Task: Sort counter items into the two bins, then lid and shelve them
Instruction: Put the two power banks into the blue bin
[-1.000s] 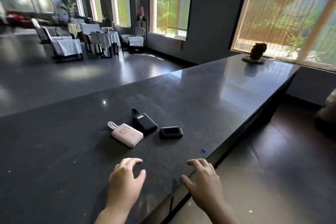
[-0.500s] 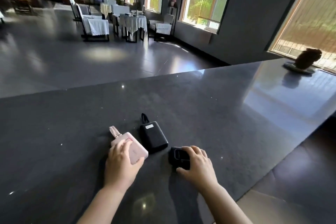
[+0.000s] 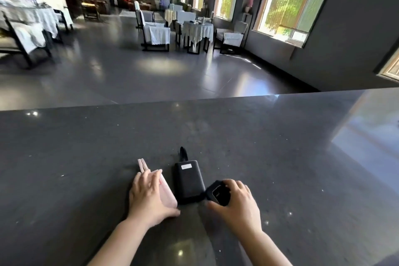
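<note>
1. My left hand (image 3: 149, 197) lies over the pink power bank (image 3: 166, 195), fingers across its top and thumb hooked at its near corner.
2. My right hand (image 3: 238, 203) grips the small black case (image 3: 218, 192), fingers curled round it.
3. The black power bank (image 3: 188, 180) sits untouched between them on the dark counter (image 3: 280, 157).

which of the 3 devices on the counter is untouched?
The black power bank in the middle. The left hand covers the pink one; the right hand grips the small black case.
</note>
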